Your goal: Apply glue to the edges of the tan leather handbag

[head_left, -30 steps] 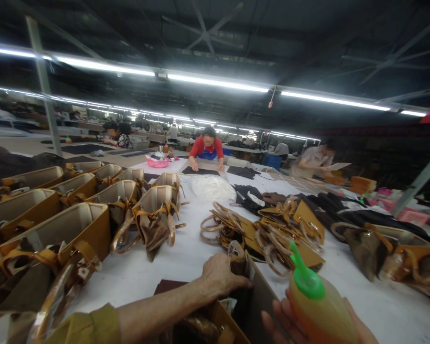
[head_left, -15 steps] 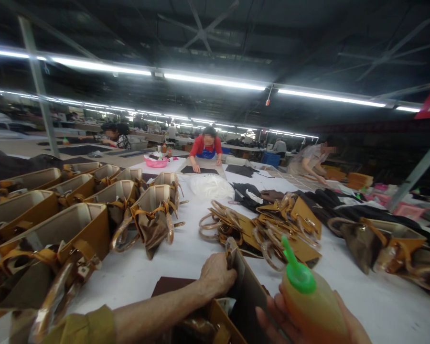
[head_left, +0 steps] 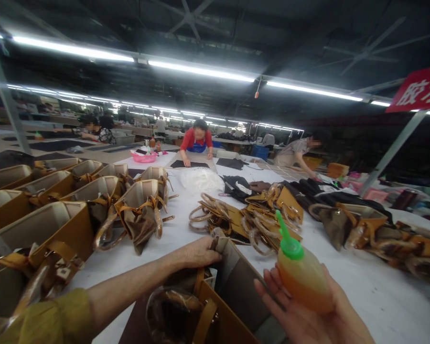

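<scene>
The fingers of the left hand [head_left: 198, 252] grip the far corner of the open tan-and-brown box-shaped bag [head_left: 239, 283], near on the white counter [head_left: 387, 282], best held steady, while the right hand [head_left: 310, 315], outer fingers loosely spread, should cradle its green-capped translucent squeeze bottle [head_left: 303, 282] nozzle-up.

Open bag [head_left: 232, 310]: twelve o'clock, nearest us
Bottle [head_left: 304, 282]: one o'clock, in our right hand [head_left: 310, 325]
Bag rows [head_left: 71, 231]: ten to eleven o'clock, on our table [head_left: 157, 282]
Bag pile [head_left: 260, 217]: half past twelve, beyond our open bag
</scene>
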Motion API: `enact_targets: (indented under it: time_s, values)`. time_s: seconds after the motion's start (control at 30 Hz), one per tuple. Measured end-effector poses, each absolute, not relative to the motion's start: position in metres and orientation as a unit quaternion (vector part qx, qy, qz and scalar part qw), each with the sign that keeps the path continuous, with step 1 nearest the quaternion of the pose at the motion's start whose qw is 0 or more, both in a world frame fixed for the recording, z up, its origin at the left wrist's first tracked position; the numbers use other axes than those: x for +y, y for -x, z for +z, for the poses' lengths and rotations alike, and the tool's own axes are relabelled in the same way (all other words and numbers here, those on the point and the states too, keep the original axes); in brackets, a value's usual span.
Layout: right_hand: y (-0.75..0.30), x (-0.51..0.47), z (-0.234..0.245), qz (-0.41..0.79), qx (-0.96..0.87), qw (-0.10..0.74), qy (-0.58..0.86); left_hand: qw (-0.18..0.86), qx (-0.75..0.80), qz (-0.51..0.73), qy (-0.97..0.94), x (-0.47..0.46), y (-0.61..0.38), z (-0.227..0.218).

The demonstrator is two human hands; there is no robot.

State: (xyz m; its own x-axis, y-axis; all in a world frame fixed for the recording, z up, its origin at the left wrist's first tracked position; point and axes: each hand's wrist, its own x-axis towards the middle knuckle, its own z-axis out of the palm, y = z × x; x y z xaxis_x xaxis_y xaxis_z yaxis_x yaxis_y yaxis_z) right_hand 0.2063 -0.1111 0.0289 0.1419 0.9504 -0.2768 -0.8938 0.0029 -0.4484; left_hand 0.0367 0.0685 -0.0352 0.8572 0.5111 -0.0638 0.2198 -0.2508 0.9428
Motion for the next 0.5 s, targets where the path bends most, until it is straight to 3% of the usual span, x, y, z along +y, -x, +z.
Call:
enact_targets:
  time_s: [0.3, 0.5]
  values:
    - [-0.222, -0.135, 0.029, 0.615, -0.026, 0.735, 0.286, 0.403, 0.284, 0.119, -0.862, 0.054, -0.058, 0.031]
    - [-0.238, -0.157, 0.039, 0.545, -0.094, 0.727, 0.407, 0.278, 0.289, -0.012, -0.916, 0.057, -0.075, 0.086]
